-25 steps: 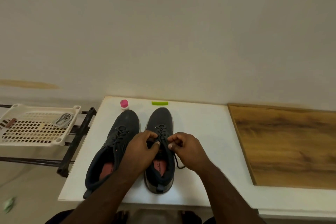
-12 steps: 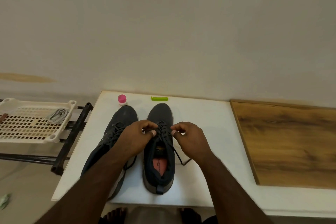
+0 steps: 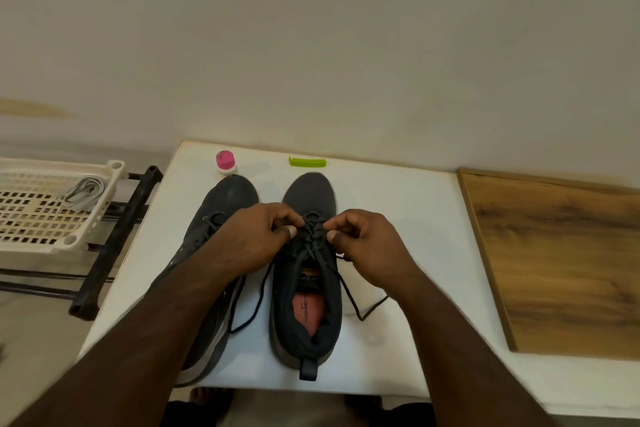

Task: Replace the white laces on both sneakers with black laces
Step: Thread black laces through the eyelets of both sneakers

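Note:
Two dark grey sneakers stand side by side on the white table (image 3: 408,211), toes pointing away from me. The right sneaker (image 3: 309,198) carries a black lace (image 3: 349,298) whose loose ends trail down both sides of the shoe. My left hand (image 3: 256,239) and my right hand (image 3: 367,246) both pinch that lace over the upper eyelets. The left sneaker (image 3: 225,204) also has a black lace and is partly hidden under my left forearm. White laces (image 3: 85,191) lie in the cream basket (image 3: 38,246) at the left.
A small bottle with a pink cap (image 3: 225,162) and a green clip (image 3: 307,161) sit at the table's far edge. A wooden board (image 3: 561,260) lies on the right. A black metal rack (image 3: 110,246) holds the basket beside the table.
Both hands slid forward along the right sneaker, from the tongue opening up to the upper eyelets, and drew apart. The lace ends now trail longer on both sides.

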The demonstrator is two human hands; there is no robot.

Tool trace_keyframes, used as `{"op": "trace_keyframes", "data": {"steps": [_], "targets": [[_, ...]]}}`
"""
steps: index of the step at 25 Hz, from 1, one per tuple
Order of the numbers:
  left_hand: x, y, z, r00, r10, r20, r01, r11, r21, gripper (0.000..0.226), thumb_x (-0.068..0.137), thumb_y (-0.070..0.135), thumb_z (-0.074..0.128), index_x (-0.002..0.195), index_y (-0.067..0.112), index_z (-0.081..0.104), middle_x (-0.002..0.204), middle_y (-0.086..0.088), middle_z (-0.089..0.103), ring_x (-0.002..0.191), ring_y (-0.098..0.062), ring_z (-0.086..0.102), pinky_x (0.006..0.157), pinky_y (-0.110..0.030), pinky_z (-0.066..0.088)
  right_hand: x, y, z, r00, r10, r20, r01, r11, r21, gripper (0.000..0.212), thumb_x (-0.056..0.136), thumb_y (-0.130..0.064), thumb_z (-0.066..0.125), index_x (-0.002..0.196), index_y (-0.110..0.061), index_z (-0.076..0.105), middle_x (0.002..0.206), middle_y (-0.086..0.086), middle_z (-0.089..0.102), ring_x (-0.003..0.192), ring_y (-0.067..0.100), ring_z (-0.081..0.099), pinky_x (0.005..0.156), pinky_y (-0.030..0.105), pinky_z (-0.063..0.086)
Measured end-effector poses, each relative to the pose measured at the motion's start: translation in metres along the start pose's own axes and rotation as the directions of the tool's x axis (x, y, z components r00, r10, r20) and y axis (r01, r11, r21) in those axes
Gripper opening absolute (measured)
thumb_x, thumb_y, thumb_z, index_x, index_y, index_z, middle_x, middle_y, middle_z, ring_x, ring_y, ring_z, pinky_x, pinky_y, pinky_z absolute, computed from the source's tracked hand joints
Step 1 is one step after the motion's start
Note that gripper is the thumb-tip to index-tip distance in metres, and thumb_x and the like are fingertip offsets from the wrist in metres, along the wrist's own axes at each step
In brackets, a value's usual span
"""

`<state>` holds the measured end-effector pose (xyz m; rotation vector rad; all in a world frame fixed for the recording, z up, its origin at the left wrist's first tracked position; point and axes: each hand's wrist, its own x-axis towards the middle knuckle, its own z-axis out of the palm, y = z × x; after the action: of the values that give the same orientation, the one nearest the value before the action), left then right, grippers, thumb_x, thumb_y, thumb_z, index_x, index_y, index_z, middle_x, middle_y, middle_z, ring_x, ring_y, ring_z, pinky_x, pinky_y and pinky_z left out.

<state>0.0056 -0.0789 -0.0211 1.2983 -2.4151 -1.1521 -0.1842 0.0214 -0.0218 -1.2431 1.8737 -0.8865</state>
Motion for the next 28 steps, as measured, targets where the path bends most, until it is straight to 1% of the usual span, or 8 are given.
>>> {"op": "trace_keyframes", "data": {"steps": [4, 6, 9, 11, 15, 19, 24, 28], "targets": [[-0.01, -0.001, -0.003, 0.997, 0.06, 0.046, -0.057, 0.995, -0.081, 0.014, 0.093, 0.03, 0.065, 0.098, 0.042, 0.069, 0.089, 0.024, 0.068, 0.085, 0.013, 0.06, 0.072, -0.012, 0.041, -0.008, -0.005, -0.013, 0.984, 0.003, 0.176, -0.009, 0.999, 0.033, 0.009, 0.087, -0.014, 0.076, 0.091, -0.022, 0.075, 0.084, -0.005, 0.074, 0.081, 0.013, 0.072, 0.081, 0.033, 0.061], [-0.013, 0.001, -0.006, 0.991, 0.094, 0.097, -0.08, 0.986, -0.144, 0.012, 0.089, 0.038, 0.069, 0.101, 0.041, 0.069, 0.091, 0.023, 0.069, 0.086, 0.007, 0.064, 0.075, -0.018, 0.047, -0.012, -0.007, -0.019, 0.967, 0.025, 0.255, -0.023, 1.0, -0.01, 0.008, 0.085, -0.016, 0.079, 0.09, -0.02, 0.075, 0.082, -0.005, 0.074, 0.078, 0.012, 0.071, 0.077, 0.031, 0.061], [-0.016, 0.003, -0.009, 0.98, 0.084, 0.183, -0.046, 0.978, -0.202, 0.027, 0.079, 0.044, 0.079, 0.101, 0.038, 0.065, 0.088, 0.015, 0.071, 0.078, -0.003, 0.068, 0.074, -0.026, 0.055, -0.016, -0.01, -0.022, 0.946, 0.064, 0.316, -0.059, 0.998, -0.028, 0.013, 0.082, -0.013, 0.082, 0.091, -0.018, 0.074, 0.084, 0.001, 0.075, 0.082, 0.018, 0.073, 0.078, 0.036, 0.063], [-0.018, 0.004, -0.008, 0.976, 0.085, 0.202, -0.045, 0.979, -0.199, 0.035, 0.074, 0.043, 0.083, 0.103, 0.038, 0.064, 0.088, 0.016, 0.07, 0.075, -0.004, 0.067, 0.072, -0.025, 0.055, -0.016, -0.013, -0.022, 0.939, 0.071, 0.338, -0.057, 0.997, -0.05, 0.016, 0.081, -0.011, 0.083, 0.091, -0.018, 0.073, 0.085, 0.003, 0.075, 0.083, 0.02, 0.073, 0.079, 0.039, 0.063], [-0.019, 0.004, -0.009, 0.97, 0.094, 0.226, -0.049, 0.979, -0.199, 0.036, 0.075, 0.042, 0.083, 0.105, 0.038, 0.063, 0.088, 0.014, 0.071, 0.073, -0.005, 0.067, 0.072, -0.028, 0.057, -0.017, -0.015, -0.021, 0.938, 0.058, 0.341, -0.02, 0.993, -0.113, 0.015, 0.083, -0.01, 0.08, 0.091, -0.019, 0.073, 0.083, 0.0, 0.075, 0.081, 0.014, 0.072, 0.082, 0.039, 0.062], [-0.02, 0.005, -0.01, 0.962, 0.08, 0.262, -0.039, 0.986, -0.16, 0.034, 0.078, 0.037, 0.08, 0.106, 0.04, 0.061, 0.087, 0.013, 0.071, 0.073, -0.007, 0.068, 0.074, -0.032, 0.059, -0.019, -0.018, -0.024, 0.94, 0.054, 0.337, -0.013, 0.992, -0.124, 0.016, 0.086, -0.003, 0.069, 0.094, -0.016, 0.073, 0.078, -0.001, 0.074, 0.071, 0.011, 0.07, 0.076, 0.035, 0.063], [-0.02, 0.006, -0.008, 0.966, 0.061, 0.252, -0.021, 0.987, -0.157, 0.028, 0.081, 0.028, 0.074, 0.104, 0.039, 0.062, 0.087, 0.011, 0.07, 0.072, -0.008, 0.068, 0.073, -0.035, 0.06, -0.021, -0.023, -0.031, 0.886, 0.088, 0.455, -0.02, 0.988, -0.15, 0.025, 0.093, -0.002, 0.058, 0.107, -0.02, 0.069, 0.058, -0.017, 0.061, 0.062, 0.005, 0.065, 0.074, 0.034, 0.064], [-0.02, 0.006, -0.008, 0.961, 0.072, 0.268, -0.025, 0.984, -0.177, 0.029, 0.083, 0.033, 0.075, 0.108, 0.039, 0.061, 0.087, 0.011, 0.07, 0.074, -0.008, 0.068, 0.074, -0.034, 0.059, -0.023, -0.022, -0.032, 0.89, 0.122, 0.439, -0.091, 0.992, -0.091, 0.027, 0.094, -0.003, 0.056, 0.11, -0.019, 0.071, 0.064, -0.01, 0.057, 0.057, 0.006, 0.061, 0.063, 0.029, 0.061]]}}
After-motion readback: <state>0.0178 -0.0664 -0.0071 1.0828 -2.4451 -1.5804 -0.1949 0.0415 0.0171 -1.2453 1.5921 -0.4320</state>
